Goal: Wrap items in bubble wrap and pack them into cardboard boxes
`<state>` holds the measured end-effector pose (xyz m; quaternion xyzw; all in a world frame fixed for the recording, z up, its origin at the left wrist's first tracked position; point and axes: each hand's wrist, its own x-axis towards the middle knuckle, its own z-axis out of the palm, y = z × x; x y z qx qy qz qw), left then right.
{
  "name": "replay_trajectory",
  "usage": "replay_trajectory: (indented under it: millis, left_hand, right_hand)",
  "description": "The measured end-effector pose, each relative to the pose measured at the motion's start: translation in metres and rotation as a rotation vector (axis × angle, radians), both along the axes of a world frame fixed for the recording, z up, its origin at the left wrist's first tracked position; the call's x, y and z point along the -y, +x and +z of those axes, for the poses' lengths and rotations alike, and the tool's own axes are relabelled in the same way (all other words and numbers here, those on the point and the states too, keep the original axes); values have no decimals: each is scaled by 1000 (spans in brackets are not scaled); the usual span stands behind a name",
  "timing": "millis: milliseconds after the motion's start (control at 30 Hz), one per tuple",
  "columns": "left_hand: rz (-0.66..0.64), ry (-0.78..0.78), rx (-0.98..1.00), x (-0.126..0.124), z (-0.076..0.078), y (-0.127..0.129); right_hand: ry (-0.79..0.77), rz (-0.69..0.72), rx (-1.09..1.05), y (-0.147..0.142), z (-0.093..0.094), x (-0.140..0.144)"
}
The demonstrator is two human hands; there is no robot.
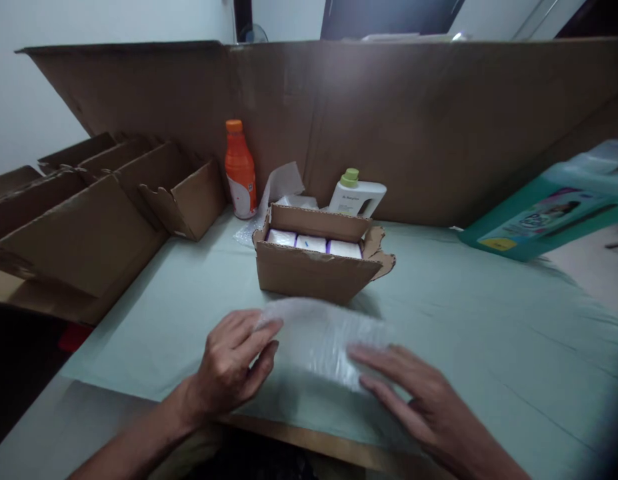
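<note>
A sheet of clear bubble wrap (pixel 313 340) spans the space between my hands, just in front of a small cardboard box. My left hand (pixel 233 363) is closed on the sheet's left end, thumb bent below the fingers. On the other side, my right hand (pixel 409 390) lies against the right part of the wrap; its fingers are stretched out, thumb apart, and slightly blurred. The open cardboard box (pixel 309 270) holds a row of white packs (pixel 311 244) with purple edges. Its right flaps stick outward.
Behind the box are a white bottle with a green cap (pixel 356 197), crumpled wrap (pixel 283 183) and an orange bottle (pixel 240 170). Cardboard bins (pixel 83 227) line the left side. A green liquid jug (pixel 549 207) leans at right. A cardboard wall (pixel 413 127) closes the back.
</note>
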<state>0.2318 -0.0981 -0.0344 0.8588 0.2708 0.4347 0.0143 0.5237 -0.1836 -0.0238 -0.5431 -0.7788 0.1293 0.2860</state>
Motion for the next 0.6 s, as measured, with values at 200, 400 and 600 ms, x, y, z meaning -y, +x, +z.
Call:
replay_trajectory:
  millis: [200,400,600]
  left_hand:
    - [108,123,-72,-83,59,25]
    - [-2,-419,-403,-136,97,40]
    - [-83,-643,-737,-174,105,54]
  right_hand:
    - [468,-254,-11,3,82,-85]
    - [-229,-22,107,30,92,-163]
    - [-567,119,212,26,98,-184]
